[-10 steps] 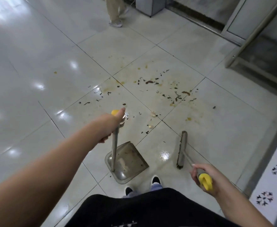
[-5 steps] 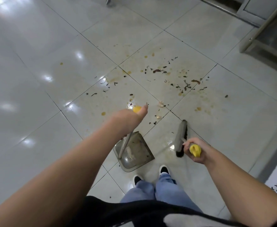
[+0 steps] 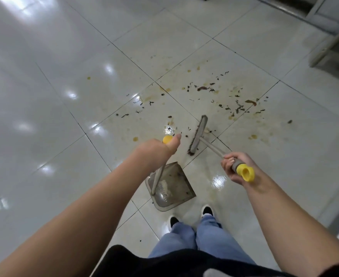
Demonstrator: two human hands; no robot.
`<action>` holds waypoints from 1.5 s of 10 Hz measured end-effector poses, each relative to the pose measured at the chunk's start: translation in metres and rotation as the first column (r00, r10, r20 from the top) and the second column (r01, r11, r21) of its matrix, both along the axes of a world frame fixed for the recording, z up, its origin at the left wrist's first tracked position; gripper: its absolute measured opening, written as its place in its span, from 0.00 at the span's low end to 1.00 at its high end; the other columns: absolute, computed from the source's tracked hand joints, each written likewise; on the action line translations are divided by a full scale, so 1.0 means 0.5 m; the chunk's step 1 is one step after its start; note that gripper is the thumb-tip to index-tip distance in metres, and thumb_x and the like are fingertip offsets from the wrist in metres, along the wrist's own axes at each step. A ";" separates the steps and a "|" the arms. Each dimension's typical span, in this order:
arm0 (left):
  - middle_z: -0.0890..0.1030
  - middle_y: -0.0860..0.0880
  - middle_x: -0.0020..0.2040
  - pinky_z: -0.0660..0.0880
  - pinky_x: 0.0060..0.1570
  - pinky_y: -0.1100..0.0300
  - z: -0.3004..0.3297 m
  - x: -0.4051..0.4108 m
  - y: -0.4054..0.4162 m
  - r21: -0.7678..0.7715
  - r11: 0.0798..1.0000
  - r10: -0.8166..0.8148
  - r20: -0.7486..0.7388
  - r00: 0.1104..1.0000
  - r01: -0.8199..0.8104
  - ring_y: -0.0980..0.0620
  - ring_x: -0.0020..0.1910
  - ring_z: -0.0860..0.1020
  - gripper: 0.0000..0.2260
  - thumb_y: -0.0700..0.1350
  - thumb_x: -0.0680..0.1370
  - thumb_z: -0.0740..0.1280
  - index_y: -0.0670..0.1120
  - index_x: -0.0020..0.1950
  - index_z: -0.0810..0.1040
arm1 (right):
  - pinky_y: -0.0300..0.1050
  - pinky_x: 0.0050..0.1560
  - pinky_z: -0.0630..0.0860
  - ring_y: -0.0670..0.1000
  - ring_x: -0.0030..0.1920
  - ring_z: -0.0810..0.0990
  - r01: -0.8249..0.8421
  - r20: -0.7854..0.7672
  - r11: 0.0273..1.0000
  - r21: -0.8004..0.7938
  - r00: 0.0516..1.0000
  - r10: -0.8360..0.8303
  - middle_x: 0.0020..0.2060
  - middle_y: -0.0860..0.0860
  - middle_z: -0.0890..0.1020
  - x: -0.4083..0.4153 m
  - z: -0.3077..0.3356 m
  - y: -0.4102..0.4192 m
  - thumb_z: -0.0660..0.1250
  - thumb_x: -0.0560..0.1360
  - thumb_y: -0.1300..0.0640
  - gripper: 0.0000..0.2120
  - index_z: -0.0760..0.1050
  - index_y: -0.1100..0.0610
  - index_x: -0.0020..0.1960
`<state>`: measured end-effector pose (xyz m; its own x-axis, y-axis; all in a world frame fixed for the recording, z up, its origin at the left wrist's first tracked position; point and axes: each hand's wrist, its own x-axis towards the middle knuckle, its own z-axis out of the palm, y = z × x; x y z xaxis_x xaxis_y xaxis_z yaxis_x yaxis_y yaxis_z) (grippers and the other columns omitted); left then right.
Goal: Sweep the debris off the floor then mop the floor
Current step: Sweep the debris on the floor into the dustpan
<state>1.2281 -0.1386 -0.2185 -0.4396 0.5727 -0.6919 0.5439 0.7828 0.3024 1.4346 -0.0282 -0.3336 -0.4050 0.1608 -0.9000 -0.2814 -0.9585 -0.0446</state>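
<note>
Floor (image 3: pixel 50 108): glossy pale tiles with dark grout lines; yellowish stains spread through the centre and right of centre of the head view.
Debris (image 3: pixel 234 105): dark flakes and scraps scattered right of centre, thinning toward the centre; none has reached the pan edge.
Dustpan (image 3: pixel 174 188): lower centre, flat on the floor just ahead of the shoes, mouth facing up-frame toward the mess.
Left hand (image 3: pixel 156 150): fingers closed around the dustpan's upright handle, just below its yellow cap (image 3: pixel 167 139).
Broom (image 3: pixel 197 134): head at centre, bristles on the tile at the near edge of the scatter, well apart from the dustpan mouth.
Right hand (image 3: pixel 234 166): fingers wrapped around the broom handle just below its yellow end.
Step in hand: sweeping; mopping not yet begun.
Technique: reach the head beyond the far flakes and draw short, low strokes toward the pan. Hold the pan lip pressed flat so that fine bits do not slip beneath it.
Risk: wet stains may smear and hold flakes; leave those for the mop.
</note>
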 end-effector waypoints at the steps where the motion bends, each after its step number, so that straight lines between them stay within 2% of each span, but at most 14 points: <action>1: 0.70 0.48 0.31 0.69 0.32 0.58 0.012 0.006 0.004 0.006 1.000 0.020 0.068 0.998 -0.021 0.52 0.28 0.68 0.27 0.69 0.74 0.51 0.46 0.33 0.66 | 0.30 0.14 0.65 0.43 0.14 0.67 -0.028 -0.013 0.999 -0.021 1.000 0.027 0.17 0.50 0.67 0.046 0.015 -0.023 0.51 0.78 0.64 0.14 0.61 0.57 0.34; 2: 0.68 0.47 0.28 0.65 0.25 0.63 0.031 0.018 0.019 0.037 0.999 0.029 0.097 0.995 -0.033 0.50 0.23 0.66 0.32 0.72 0.71 0.52 0.43 0.32 0.69 | 0.30 0.14 0.66 0.43 0.15 0.67 0.026 0.015 0.999 0.043 1.000 -0.027 0.19 0.51 0.67 0.105 0.047 -0.050 0.52 0.78 0.64 0.14 0.62 0.57 0.34; 3: 0.67 0.49 0.25 0.62 0.24 0.64 0.058 0.041 0.048 0.086 0.996 0.002 0.161 0.987 -0.016 0.52 0.21 0.63 0.34 0.75 0.68 0.52 0.43 0.34 0.71 | 0.30 0.18 0.69 0.43 0.18 0.71 0.100 0.045 0.992 0.082 0.994 -0.104 0.23 0.51 0.71 0.169 0.048 -0.074 0.54 0.78 0.65 0.12 0.65 0.59 0.36; 4: 0.66 0.52 0.19 0.62 0.22 0.67 0.084 0.086 0.082 0.122 0.993 -0.017 0.202 0.979 -0.008 0.54 0.18 0.62 0.33 0.75 0.67 0.52 0.44 0.35 0.71 | 0.31 0.14 0.67 0.43 0.15 0.68 0.132 0.065 0.989 0.067 0.989 -0.136 0.19 0.51 0.68 0.227 0.061 -0.074 0.53 0.78 0.65 0.12 0.63 0.57 0.35; 5: 0.66 0.53 0.18 0.62 0.21 0.68 0.092 0.151 0.119 0.125 0.991 -0.067 0.212 0.975 0.041 0.54 0.17 0.63 0.33 0.75 0.67 0.52 0.45 0.32 0.69 | 0.31 0.13 0.66 0.44 0.13 0.68 0.102 0.108 0.992 0.073 0.988 -0.110 0.17 0.51 0.68 0.291 0.070 -0.053 0.53 0.78 0.64 0.13 0.63 0.58 0.35; 7: 0.69 0.52 0.21 0.64 0.19 0.66 0.102 0.305 0.237 0.080 0.988 -0.150 0.375 0.915 0.129 0.55 0.18 0.66 0.30 0.72 0.71 0.53 0.46 0.29 0.69 | 0.29 0.13 0.65 0.43 0.13 0.68 0.137 0.153 0.978 0.155 0.975 -0.160 0.16 0.51 0.68 0.500 0.090 0.029 0.54 0.79 0.65 0.13 0.63 0.57 0.36; 8: 0.70 0.51 0.22 0.65 0.19 0.67 0.100 0.380 0.311 0.065 0.991 -0.135 0.366 0.921 0.120 0.54 0.18 0.67 0.30 0.70 0.72 0.54 0.44 0.31 0.70 | 0.29 0.14 0.66 0.43 0.13 0.68 0.187 0.139 0.970 0.153 0.968 -0.208 0.17 0.51 0.68 0.626 0.102 0.071 0.54 0.79 0.65 0.13 0.64 0.58 0.35; 9: 0.69 0.50 0.22 0.64 0.18 0.67 0.090 0.446 0.381 0.097 0.991 -0.121 0.332 0.935 0.094 0.54 0.18 0.66 0.29 0.69 0.73 0.54 0.43 0.32 0.70 | 0.29 0.13 0.65 0.43 0.13 0.67 0.159 0.165 0.971 0.177 0.968 -0.189 0.16 0.51 0.68 0.713 0.113 0.123 0.53 0.79 0.65 0.15 0.63 0.58 0.34; 11: 0.68 0.48 0.23 0.63 0.22 0.66 0.066 0.548 0.483 0.130 0.991 -0.054 0.323 0.945 0.012 0.54 0.19 0.65 0.28 0.67 0.75 0.55 0.42 0.33 0.69 | 0.29 0.13 0.64 0.45 0.11 0.66 0.084 0.250 0.970 0.228 0.958 -0.142 0.14 0.51 0.66 0.776 0.122 0.236 0.51 0.80 0.66 0.17 0.62 0.58 0.33; 12: 0.68 0.48 0.23 0.64 0.23 0.65 0.044 0.581 0.529 0.096 0.995 -0.038 0.340 0.939 0.005 0.53 0.18 0.65 0.29 0.68 0.75 0.54 0.43 0.30 0.68 | 0.29 0.13 0.64 0.45 0.11 0.66 0.086 0.247 0.971 0.225 0.959 -0.142 0.14 0.51 0.66 0.803 0.126 0.303 0.51 0.80 0.65 0.16 0.62 0.58 0.33; 14: 0.70 0.49 0.22 0.65 0.23 0.64 0.049 0.583 0.671 0.147 0.988 -0.097 0.357 0.929 0.046 0.53 0.19 0.67 0.29 0.69 0.74 0.54 0.43 0.32 0.69 | 0.30 0.13 0.65 0.45 0.12 0.67 0.097 0.293 0.967 0.235 0.942 -0.166 0.15 0.51 0.67 0.819 0.123 0.435 0.53 0.79 0.66 0.15 0.63 0.57 0.34; 15: 0.70 0.48 0.24 0.67 0.24 0.63 0.078 0.582 0.736 0.099 0.992 -0.112 0.410 0.905 0.078 0.53 0.20 0.68 0.29 0.68 0.74 0.55 0.42 0.34 0.70 | 0.30 0.14 0.65 0.45 0.12 0.67 0.040 0.340 0.973 0.225 0.933 -0.117 0.15 0.52 0.67 0.803 0.121 0.510 0.52 0.79 0.67 0.14 0.63 0.58 0.35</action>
